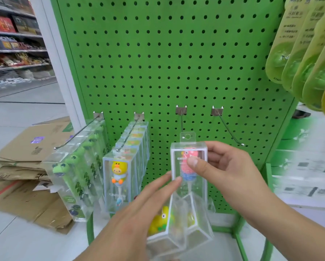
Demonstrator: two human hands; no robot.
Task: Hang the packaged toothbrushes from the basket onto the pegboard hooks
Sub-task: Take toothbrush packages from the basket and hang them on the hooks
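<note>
Pink toothbrush pack (189, 166): pinched at its upper part in my right hand (231, 172), hang-tab on the third hook (181, 122), near the pegboard's (176, 53) lower edge. Left hand (139, 210) flat, fingertips steadying its side. Best slid level, fully back.

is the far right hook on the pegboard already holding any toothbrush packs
No, the far right hook is bare, while the right hand holds the pink toothbrush pack at the neighbouring hook.

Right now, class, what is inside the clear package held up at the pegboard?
Inside the clear package is a pink character-topped toothbrush. The right hand thumb covers part of it; the bristle end cannot be made out.
</note>
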